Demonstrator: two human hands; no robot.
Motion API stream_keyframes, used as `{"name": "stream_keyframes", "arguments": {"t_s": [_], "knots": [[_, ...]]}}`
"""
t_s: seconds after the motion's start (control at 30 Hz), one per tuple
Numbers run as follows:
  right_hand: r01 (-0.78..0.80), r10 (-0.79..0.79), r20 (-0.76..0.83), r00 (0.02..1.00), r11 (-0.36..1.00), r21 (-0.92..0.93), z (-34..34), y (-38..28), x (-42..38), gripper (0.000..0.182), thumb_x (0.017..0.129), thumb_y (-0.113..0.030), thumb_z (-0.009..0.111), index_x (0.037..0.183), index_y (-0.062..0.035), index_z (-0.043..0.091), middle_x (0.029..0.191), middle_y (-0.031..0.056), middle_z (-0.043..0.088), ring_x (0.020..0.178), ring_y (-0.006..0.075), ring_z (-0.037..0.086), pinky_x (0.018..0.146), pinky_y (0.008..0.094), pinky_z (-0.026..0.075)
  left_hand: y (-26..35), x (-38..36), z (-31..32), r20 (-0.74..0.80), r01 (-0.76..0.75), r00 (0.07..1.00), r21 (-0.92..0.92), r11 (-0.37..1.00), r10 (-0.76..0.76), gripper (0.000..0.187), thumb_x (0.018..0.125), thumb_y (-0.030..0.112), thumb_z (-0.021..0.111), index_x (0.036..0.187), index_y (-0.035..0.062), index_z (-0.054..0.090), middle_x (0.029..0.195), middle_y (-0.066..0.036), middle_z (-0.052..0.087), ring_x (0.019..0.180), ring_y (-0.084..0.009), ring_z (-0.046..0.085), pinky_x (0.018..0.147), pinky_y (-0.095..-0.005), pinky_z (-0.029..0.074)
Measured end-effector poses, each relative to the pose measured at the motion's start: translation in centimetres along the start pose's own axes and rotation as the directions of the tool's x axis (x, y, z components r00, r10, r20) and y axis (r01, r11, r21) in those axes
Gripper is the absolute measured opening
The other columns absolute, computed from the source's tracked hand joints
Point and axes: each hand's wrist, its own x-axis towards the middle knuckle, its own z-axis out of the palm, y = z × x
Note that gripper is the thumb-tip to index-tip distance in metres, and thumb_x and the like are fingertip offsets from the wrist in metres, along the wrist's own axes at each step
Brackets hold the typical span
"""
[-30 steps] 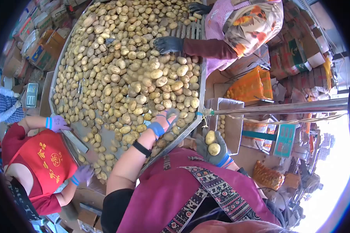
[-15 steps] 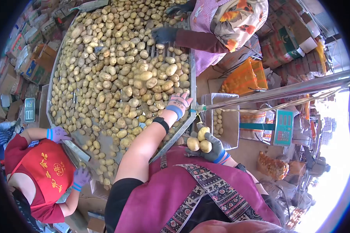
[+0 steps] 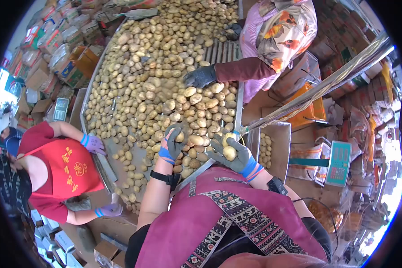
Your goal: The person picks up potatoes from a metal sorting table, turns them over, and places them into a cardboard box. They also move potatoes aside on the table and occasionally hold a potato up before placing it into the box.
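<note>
A wide sorting table [image 3: 201, 166] is heaped with potatoes [image 3: 143, 94]. My left hand [image 3: 170, 142], in a grey-palmed glove with a blue cuff, is over the near edge of the heap, its fingers curled round a potato [image 3: 180, 136]. My right hand [image 3: 237, 156], gloved alike, is at the table's near right corner. Its fingers are closed around a few potatoes [image 3: 230, 153]. Between my two hands more potatoes [image 3: 195, 140] lie on the table.
A co-worker's dark-gloved hand [image 3: 200, 77] reaches over the heap from the far right. At left, another co-worker in a red apron [image 3: 78, 167] stands by the table. A metal pole [image 3: 317, 89], a box of potatoes [image 3: 279, 147] and a green scale [image 3: 338, 163] are at right.
My left hand has drawn back from the heap and turned, now curled on a potato. My right hand has moved in toward it with its potatoes. The view has shifted.
</note>
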Motion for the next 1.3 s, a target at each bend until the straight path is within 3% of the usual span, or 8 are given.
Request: {"name": "stream_keyframes", "arguments": {"t_s": [0.1,0.17,0.23,0.63,0.77,1.0,1.13,1.3], "knots": [[-0.143,0.140,0.068,0.988,0.989,0.041,-1.6,-0.5,-0.2,0.042,0.092,-0.017,0.061,0.130,-0.0063,0.045,0.128,0.0118,0.051,0.111,0.0241,0.055,0.093,0.0377,0.051,3.7,1.8,-3.2,0.603,0.526,0.629,-0.795,-0.303,-0.490,0.023,0.089,0.013,0.066,0.108,0.0025,0.058,0.089,-0.006,0.064,0.085,-0.0188,0.065,0.070,-0.0302,0.055],[-0.181,0.181,0.047,0.982,0.983,0.016,-2.6,-0.9,-1.4,0.044,0.092,-0.027,0.063,0.127,-0.0047,0.049,0.114,0.0131,0.057,0.094,0.0212,0.058,0.078,0.0303,0.053,5.2,0.8,-2.7,0.336,0.604,0.754,-0.692,0.395,-0.564,0.037,0.098,0.032,0.050,0.121,0.0030,0.051,0.110,-0.010,0.062,0.098,-0.0236,0.065,0.084,-0.0345,0.056],[-0.277,0.264,0.151,0.953,0.958,0.073,-5.5,-1.3,-1.3,0.049,0.092,-0.036,0.063,0.125,-0.0029,0.050,0.103,0.0124,0.059,0.085,0.0213,0.059,0.073,0.0307,0.053,10.7,3.8,-5.0,0.530,0.394,0.631,-0.848,-0.356,-0.566,0.035,0.097,0.032,0.053,0.119,0.0045,0.055,0.108,-0.014,0.064,0.094,-0.0227,0.066,0.076,-0.0337,0.058],[0.149,-0.137,0.066,0.988,0.951,-0.270,-5.6,-4.9,-7.7,0.047,0.092,-0.018,0.057,0.136,-0.0126,0.042,0.112,0.0146,0.058,0.084,0.0209,0.060,0.070,0.0307,0.052,13.8,2.1,-5.6,0.580,0.462,0.693,-0.813,-0.354,-0.428,0.046,0.094,0.020,0.054,0.136,0.0043,0.042,0.109,-0.012,0.062,0.099,-0.0239,0.065,0.081,-0.0338,0.057],[0.449,-0.648,0.151,0.746,0.322,-0.833,-11.6,-9.4,-9.1,0.050,0.090,-0.010,0.062,0.136,-0.0071,0.044,0.115,0.0132,0.061,0.097,0.0208,0.063,0.087,0.0330,0.051,15.2,0.6,-3.6,0.590,0.721,0.662,-0.670,0.178,-0.462,0.030,0.093,0.025,0.060,0.114,0.0050,0.055,0.095,-0.009,0.063,0.087,-0.0194,0.064,0.069,-0.0271,0.055],[-0.412,-0.734,0.212,0.645,-0.568,-0.712,-25.3,-14.3,-8.4,0.049,0.086,-0.006,0.064,0.133,-0.0038,0.050,0.119,0.0146,0.061,0.112,0.0226,0.057,0.097,0.0325,0.045,16.5,-1.5,1.9,0.848,0.844,0.522,-0.499,0.197,-0.089,0.035,0.088,0.023,0.068,0.116,0.0043,0.057,0.098,-0.006,0.064,0.091,-0.0141,0.062,0.075,-0.0262,0.053],[0.236,-0.411,0.211,0.887,0.011,-0.972,-23.4,-10.1,-6.5,0.042,0.089,-0.010,0.063,0.129,-0.0012,0.052,0.118,0.0097,0.062,0.106,0.0207,0.060,0.094,0.0315,0.047,16.9,-2.3,2.2,0.871,0.875,0.468,-0.434,0.216,-0.148,0.034,0.090,0.021,0.065,0.118,0.0046,0.055,0.100,-0.004,0.063,0.089,-0.0100,0.059,0.076,-0.0247,0.050],[0.019,0.061,0.063,0.996,0.545,-0.838,-13.0,-2.1,-3.7,0.048,0.092,-0.024,0.063,0.133,-0.0021,0.048,0.121,0.0068,0.060,0.112,0.0161,0.056,0.096,0.0321,0.046,16.6,-3.9,3.7,0.749,0.823,0.536,-0.363,0.436,-0.390,0.028,0.088,0.025,0.067,0.110,0.0080,0.063,0.096,-0.001,0.064,0.083,-0.0095,0.058,0.074,-0.0262,0.049]]}}
